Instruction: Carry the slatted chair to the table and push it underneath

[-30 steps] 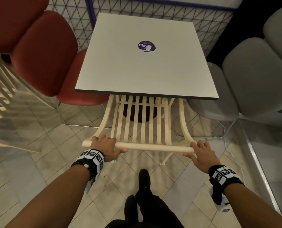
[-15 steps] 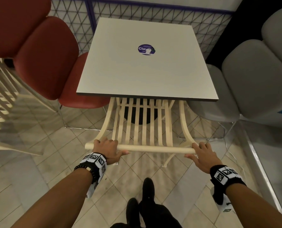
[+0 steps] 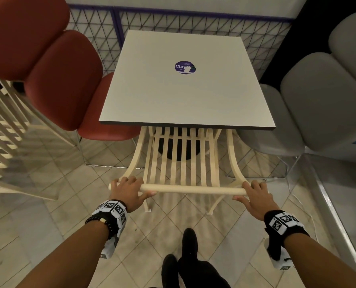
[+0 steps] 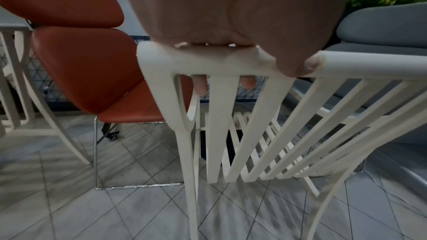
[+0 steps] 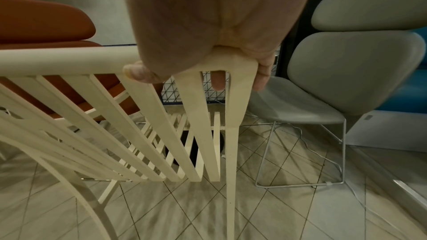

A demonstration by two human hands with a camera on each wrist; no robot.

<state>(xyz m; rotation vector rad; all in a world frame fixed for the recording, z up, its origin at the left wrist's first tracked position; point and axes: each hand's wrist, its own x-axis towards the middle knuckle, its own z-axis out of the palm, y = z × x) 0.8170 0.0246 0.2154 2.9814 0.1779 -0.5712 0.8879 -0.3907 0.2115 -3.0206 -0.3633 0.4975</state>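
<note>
Nearest: left hand (image 3: 129, 191) and right hand (image 3: 256, 197) wrapped round the top rail ends of the slatted chair (image 3: 183, 163). Stiff, probably light; best held there. Beyond, seat already under the tabletop (image 3: 185, 100).

round sticker (image 3: 185, 67) on table (image 3: 152, 96), reads "Clay"

Chair going in under the table.

My cream slatted chair (image 3: 182, 163) stands upright on the tiles, its seat already tucked beneath the near edge of the square grey table (image 3: 185, 96); the curved slat back and round top rail jut out toward me, and the table's dark base shows through the slats.
</note>
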